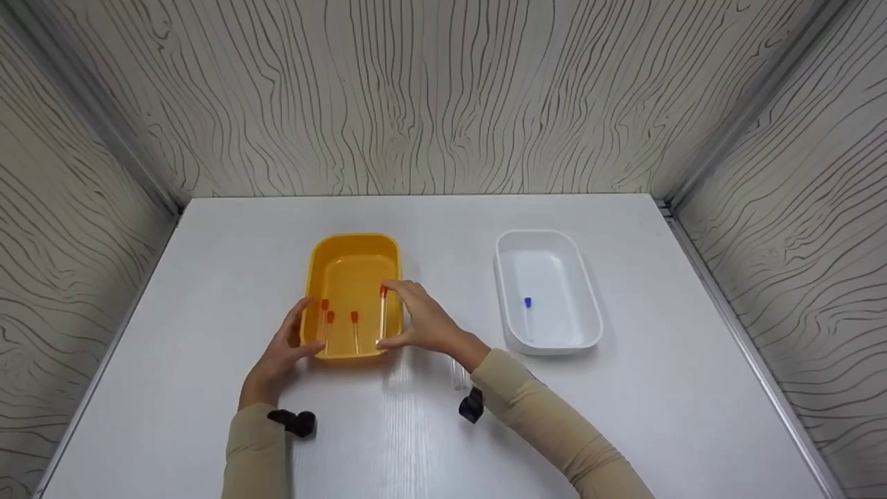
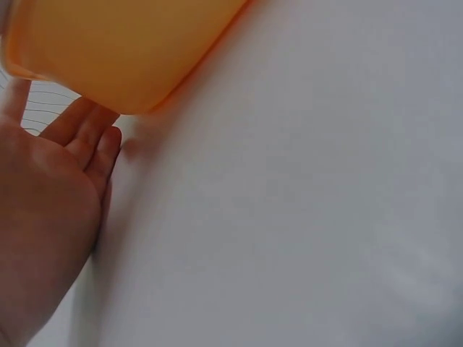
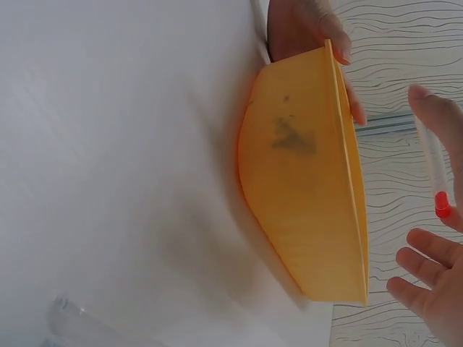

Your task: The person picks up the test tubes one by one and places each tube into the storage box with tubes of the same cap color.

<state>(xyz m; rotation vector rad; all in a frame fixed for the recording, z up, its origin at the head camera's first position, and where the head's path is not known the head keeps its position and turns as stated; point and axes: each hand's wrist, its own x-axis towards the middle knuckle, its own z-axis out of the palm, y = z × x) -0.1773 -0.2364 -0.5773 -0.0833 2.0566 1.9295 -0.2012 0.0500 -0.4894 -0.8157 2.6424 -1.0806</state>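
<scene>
My left hand [image 1: 274,357] holds the yellow plastic tray [image 1: 353,242] at its near left corner, thumb at the rim and fingers along the outer side. Over the tray's right side, my right hand [image 1: 433,322] pinches a clear test tube [image 3: 432,159] with a red cap [image 3: 442,204] between thumb and index finger. The cap end points away from me; the other fingers are spread apart in the right wrist view. Three more red-capped tubes [image 1: 355,333] lie inside the yellow tray. The left wrist view shows the left palm [image 2: 47,210] beside the tray's outer wall [image 2: 137,65].
To the right stands a white tray [image 1: 554,239] with one blue-capped tube [image 1: 529,315] in it. Clear tubes [image 1: 459,375] lie on the white table [image 1: 388,443] by my right wrist, partly hidden by it. Patterned panels [image 1: 416,97] enclose the table's back and sides.
</scene>
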